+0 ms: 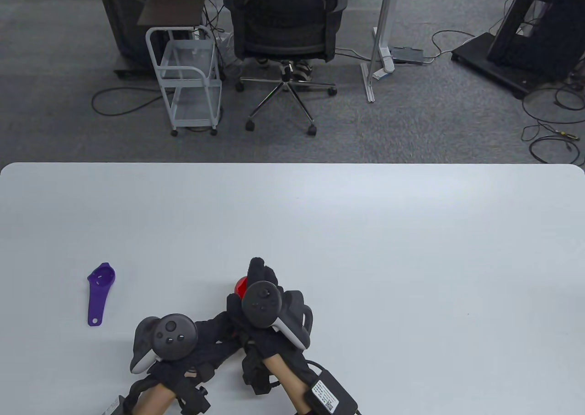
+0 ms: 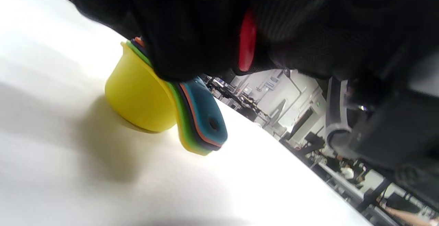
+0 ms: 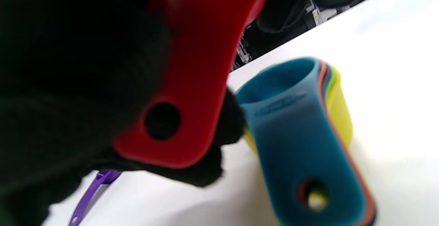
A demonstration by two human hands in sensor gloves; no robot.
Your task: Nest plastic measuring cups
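Note:
A nested stack of measuring cups [image 2: 144, 95], yellow outermost and teal on top, stands on the white table [image 1: 365, 250]; it also shows in the right wrist view [image 3: 298, 126]. My left hand [image 1: 212, 330] reaches under the right one, and its gloved fingers [image 2: 185, 47] grip the stack at the rim by the handles. My right hand [image 1: 257, 273] holds a red measuring cup [image 1: 240, 287] by its handle [image 3: 195, 92], just above and beside the stack. A purple measuring spoon [image 1: 100, 292] lies alone on the table to the left. In the table view the stack is hidden under my hands.
The table's far edge [image 1: 292, 163] borders a carpeted floor with an office chair [image 1: 285, 26] and a white cart [image 1: 189, 81] well beyond reach. The purple spoon's handle also shows in the right wrist view [image 3: 91, 193].

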